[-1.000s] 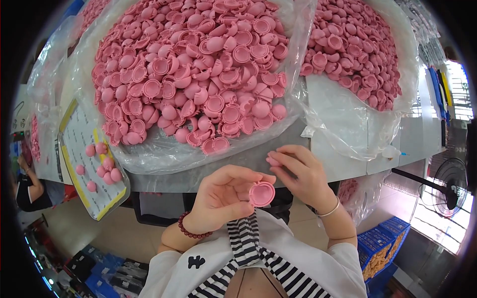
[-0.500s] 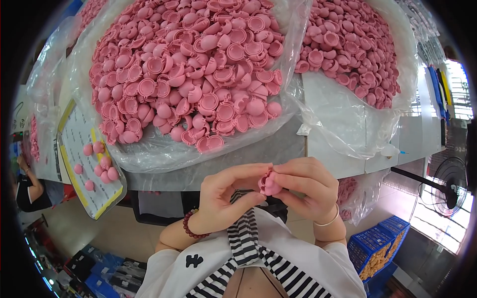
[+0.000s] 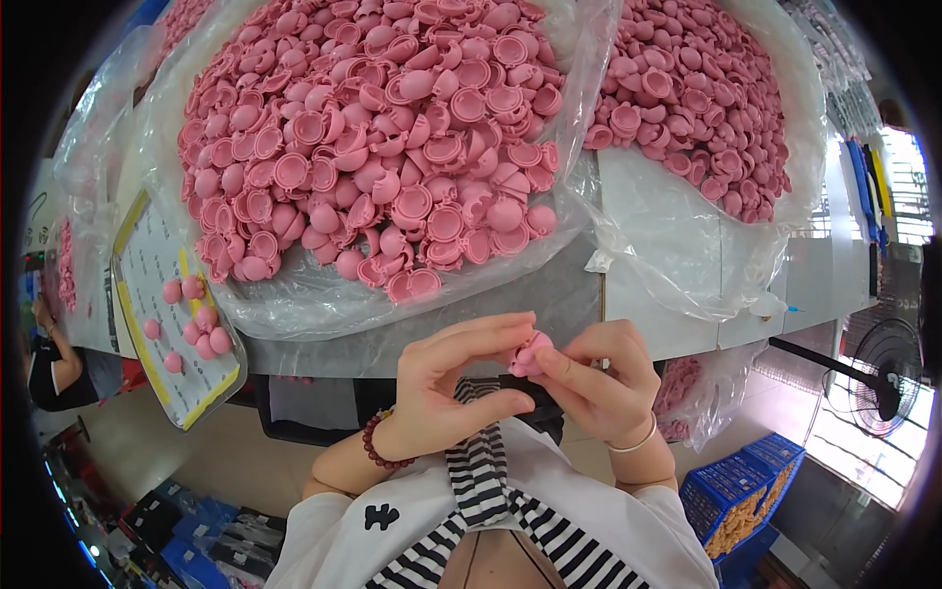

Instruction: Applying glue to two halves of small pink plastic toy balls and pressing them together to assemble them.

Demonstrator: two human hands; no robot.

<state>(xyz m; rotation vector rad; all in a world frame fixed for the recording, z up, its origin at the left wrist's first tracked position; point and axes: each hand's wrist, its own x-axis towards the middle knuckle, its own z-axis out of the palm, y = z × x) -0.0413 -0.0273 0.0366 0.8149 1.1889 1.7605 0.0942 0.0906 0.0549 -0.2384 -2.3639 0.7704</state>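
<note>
My left hand (image 3: 453, 385) and my right hand (image 3: 599, 378) meet just below the table edge. Together they pinch a small pink plastic shell piece (image 3: 530, 353) between thumbs and fingertips. It looks like two pink halves pressed together, mostly hidden by my fingers. Right above my hands lies a big heap of pink half shells (image 3: 373, 137) in a clear plastic bag. My left wrist carries a dark red bead bracelet, my right wrist a thin bangle.
A second bag of pink shells (image 3: 697, 108) lies at the upper right. A sheet-lined tray (image 3: 157, 344) at the left holds several pink balls. Another person's arm (image 3: 54, 363) is at the far left. A fan (image 3: 888, 378) and blue crates (image 3: 736, 501) stand at the right.
A second ago my left palm lay open with a round pink shell on it. My right hand has closed in, and both hands now press the pink piece between their fingertips.
</note>
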